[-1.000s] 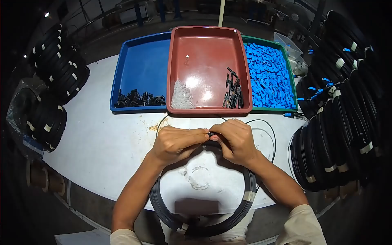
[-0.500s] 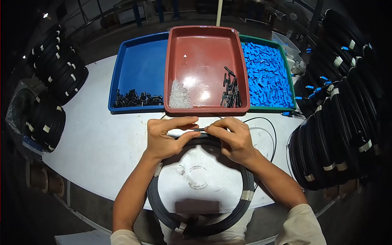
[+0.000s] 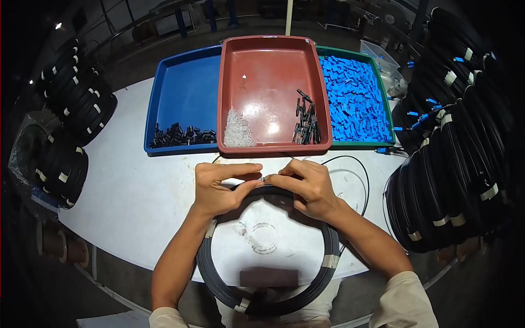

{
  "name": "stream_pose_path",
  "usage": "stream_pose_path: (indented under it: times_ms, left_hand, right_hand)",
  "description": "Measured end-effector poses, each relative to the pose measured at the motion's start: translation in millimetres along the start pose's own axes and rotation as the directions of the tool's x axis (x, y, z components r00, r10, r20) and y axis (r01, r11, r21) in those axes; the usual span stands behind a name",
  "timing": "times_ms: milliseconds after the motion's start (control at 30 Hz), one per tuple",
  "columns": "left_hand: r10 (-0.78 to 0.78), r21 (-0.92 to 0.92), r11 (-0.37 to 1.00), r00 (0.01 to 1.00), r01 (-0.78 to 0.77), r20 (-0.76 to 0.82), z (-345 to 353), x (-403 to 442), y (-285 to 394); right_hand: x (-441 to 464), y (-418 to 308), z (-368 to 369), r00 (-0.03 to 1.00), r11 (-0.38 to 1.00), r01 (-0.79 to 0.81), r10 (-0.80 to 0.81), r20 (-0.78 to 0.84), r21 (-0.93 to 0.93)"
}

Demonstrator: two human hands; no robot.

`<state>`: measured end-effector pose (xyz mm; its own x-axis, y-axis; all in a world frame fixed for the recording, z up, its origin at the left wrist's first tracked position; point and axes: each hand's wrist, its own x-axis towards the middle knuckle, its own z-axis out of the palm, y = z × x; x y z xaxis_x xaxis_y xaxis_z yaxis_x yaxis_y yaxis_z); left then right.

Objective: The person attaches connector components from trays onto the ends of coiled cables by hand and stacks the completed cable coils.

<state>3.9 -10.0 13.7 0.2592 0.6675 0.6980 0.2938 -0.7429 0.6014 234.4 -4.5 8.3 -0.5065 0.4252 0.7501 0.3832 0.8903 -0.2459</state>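
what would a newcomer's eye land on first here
Probably the green tray heaped with bright blue pieces, right of the glossy red tray in the middle. Next, perhaps, the big black cable coil near the person, with both hands meeting above its far edge.

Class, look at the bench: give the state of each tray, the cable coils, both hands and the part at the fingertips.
Blue tray: partly filled
Red tray: partly filled
Green tray: heaped with blue pieces
Near coil: wound, taped
Side coils: stacked, taped
Left hand: raised, fingers curved
Right hand: pinching
Small part: mostly hidden
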Motion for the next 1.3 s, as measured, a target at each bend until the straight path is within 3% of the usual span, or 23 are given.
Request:
stream_pose_path:
  times_ms: [267,467,667,767,900,933,967,1067,1100,1167,1233,1300]
  left_hand:
    - [-0.046,-0.013,0.999,0.999,0.046,-0.007,-1.6,1.6,0.2]
    - [0.049,0.004,0.999,0.999,-0.049,0.023,0.3,2.1,-5.9]
    - [-0.011,0.08,0.997,0.998,0.005,0.068,-2.4,1.0,-4.3]
    - [-0.086,0.05,0.995,0.996,0.084,0.039,-14.4,6.5,1.6]
    - [-0.304,-0.096,0.953,0.917,0.289,-0.257,-25.7,18.4,0.6]
    - [-0.188,0.051,0.977,0.951,0.206,-0.244,-31.8,26.1,-11.8]
    - [-0.183,0.054,0.978,0.952,0.202,-0.244,-34.1,30.2,-19.2]
    - [-0.249,0.321,0.914,0.968,0.248,-0.038,-33.7,53.0,-21.0]
    - [-0.253,0.32,0.913,0.967,0.252,-0.04,-29.9,59.5,-24.6]
    - [-0.243,0.454,0.878,0.957,0.149,0.157,-23.0,71.8,-34.9]
    - [-0.205,0.547,0.835,0.955,0.056,0.215,-17.0,83.1,-46.9]
    - [-0.1,0.64,0.742,0.912,-0.199,0.398,-9.1,95.2,-55.5]
  right_hand:
    - [2.1,-1.1,0.2,1.0,0.999,-0.019,0.018,0.019,0.035]
    - [1.1,1.5,4.9,1.0,0.995,-0.008,0.011,-0.024,0.102]
    - [-1.5,1.4,4.6,0.998,0.991,-0.07,0.07,0.01,0.115]
    - [-2.0,2.3,5.5,0.996,0.993,-0.077,0.08,-0.03,0.089]
    - [-3.2,6.9,7.1,0.989,0.991,-0.103,0.111,-0.094,0.088]
    - [-3.4,7.4,8.0,0.985,0.989,-0.116,0.126,-0.115,0.093]
    - [-3.4,7.9,8.7,0.981,0.987,-0.128,0.141,-0.133,0.1]
    - [-3.7,8.2,9.5,0.977,0.98,-0.154,0.17,-0.126,0.127]
    - [-3.8,8.6,10.2,0.974,0.975,-0.171,0.189,-0.124,0.143]
    - [-2.9,8.6,11.2,0.973,0.975,-0.157,0.18,-0.145,0.155]
    - [-3.2,8.2,10.2,0.972,0.973,-0.184,0.202,-0.12,0.142]
    - [-3.2,7.9,9.6,0.975,0.975,-0.183,0.197,-0.105,0.127]
